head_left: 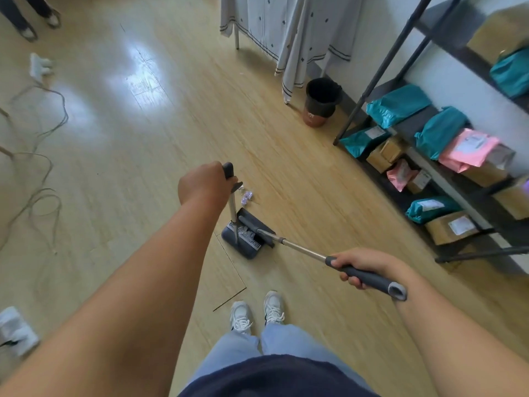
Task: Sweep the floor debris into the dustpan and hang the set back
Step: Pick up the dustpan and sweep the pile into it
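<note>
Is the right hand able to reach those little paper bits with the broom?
Probably yes. The right hand grips the broom, whose head sits at the dustpan; the paper bits lie just beyond on bare floor.

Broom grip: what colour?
Dark grey grip, lighter grey end cap; head view.

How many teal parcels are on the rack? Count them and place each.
5 teal parcels: one top right, two in the middle row, two in the bottom row. More may be hidden.
</note>
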`<move>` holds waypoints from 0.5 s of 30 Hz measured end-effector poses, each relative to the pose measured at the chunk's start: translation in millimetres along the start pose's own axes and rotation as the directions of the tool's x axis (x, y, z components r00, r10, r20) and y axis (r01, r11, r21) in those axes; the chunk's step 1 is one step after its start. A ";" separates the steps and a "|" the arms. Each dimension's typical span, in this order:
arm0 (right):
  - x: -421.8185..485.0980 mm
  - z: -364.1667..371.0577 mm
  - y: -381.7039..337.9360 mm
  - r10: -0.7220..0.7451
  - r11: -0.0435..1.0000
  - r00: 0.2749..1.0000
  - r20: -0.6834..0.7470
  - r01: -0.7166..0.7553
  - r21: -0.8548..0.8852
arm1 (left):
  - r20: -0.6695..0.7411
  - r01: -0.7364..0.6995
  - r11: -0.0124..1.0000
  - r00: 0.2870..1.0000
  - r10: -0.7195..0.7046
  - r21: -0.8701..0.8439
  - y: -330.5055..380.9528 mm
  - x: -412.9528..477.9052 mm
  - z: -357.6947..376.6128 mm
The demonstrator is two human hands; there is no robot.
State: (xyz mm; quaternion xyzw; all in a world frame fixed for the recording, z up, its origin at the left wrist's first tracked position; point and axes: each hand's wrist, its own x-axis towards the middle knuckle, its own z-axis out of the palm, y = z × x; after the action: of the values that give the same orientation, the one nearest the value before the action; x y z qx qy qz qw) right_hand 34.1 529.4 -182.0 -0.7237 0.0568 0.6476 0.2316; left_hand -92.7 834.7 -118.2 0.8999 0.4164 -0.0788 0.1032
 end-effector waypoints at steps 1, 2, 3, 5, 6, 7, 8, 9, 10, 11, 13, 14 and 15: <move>-5.3 -3.9 0.5 -0.010 1.000 1.000 0.003 0.010 -0.003 | -0.010 0.006 1.000 1.000 -0.006 0.009 0.1 -1.7 0.1; -9.0 -7.2 1.3 -0.020 1.000 1.000 -0.004 0.020 -0.004 | -0.022 0.008 1.000 1.000 -0.008 0.016 0.3 -3.3 0.0; -12.4 -9.6 1.4 -0.030 1.000 0.999 -0.016 0.030 -0.010 | -0.028 0.007 1.000 1.000 -0.006 0.014 0.0 -5.1 0.2; -14.8 -13.6 1.5 -0.047 0.999 0.998 -0.053 0.046 -0.009 | -0.028 0.004 1.000 1.000 -0.005 -0.017 -1.4 -9.0 0.2; -14.8 -15.3 1.2 -0.055 0.998 0.996 -0.072 0.056 0.005 | -0.034 0.010 0.999 0.999 -0.011 -0.031 -3.2 -11.4 0.4; -14.7 -16.9 1.1 -0.060 0.998 0.994 -0.090 0.063 0.029 | -0.045 0.020 0.999 0.999 -0.022 -0.035 -5.6 -13.4 1.5; -13.2 -19.0 0.3 -0.066 0.996 0.991 -0.113 0.072 0.051 | -0.063 0.032 0.999 0.997 -0.034 -0.027 -8.3 -15.1 2.5; -11.0 -20.7 -1.3 -0.067 0.994 0.988 -0.137 0.077 0.071 | -0.081 0.041 0.999 0.996 -0.041 -0.011 -11.7 -16.2 3.1; -6.7 -22.1 -1.6 -0.062 0.992 0.985 -0.163 0.078 0.095 | -0.091 0.047 0.999 0.995 -0.046 0.002 -15.1 -17.0 4.6; -1.3 -24.0 -4.4 -0.056 0.990 0.982 -0.180 0.078 0.116 | -0.099 0.058 0.998 0.993 -0.057 0.010 -17.9 -16.5 4.0; 13.7 -26.4 -8.3 -0.035 0.985 0.977 -0.210 0.069 0.159 | -0.103 0.075 0.997 0.992 -0.073 0.020 -22.9 -15.5 2.3; 22.3 -27.6 -11.3 -0.026 0.980 0.974 -0.224 0.069 0.185 | -0.106 0.084 0.996 0.991 -0.080 0.028 -25.1 -14.4 1.4; 29.1 -27.6 -15.2 -0.017 0.976 0.971 -0.240 0.068 0.207 | -0.109 0.092 0.995 0.990 -0.087 0.033 -27.2 -13.5 0.5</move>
State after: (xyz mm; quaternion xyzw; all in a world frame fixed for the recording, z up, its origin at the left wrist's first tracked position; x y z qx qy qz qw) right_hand 69.6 537.9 -204.6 -0.7677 0.1375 0.5418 0.3135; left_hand -122.2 841.8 -118.9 0.8850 0.4597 -0.0428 0.0598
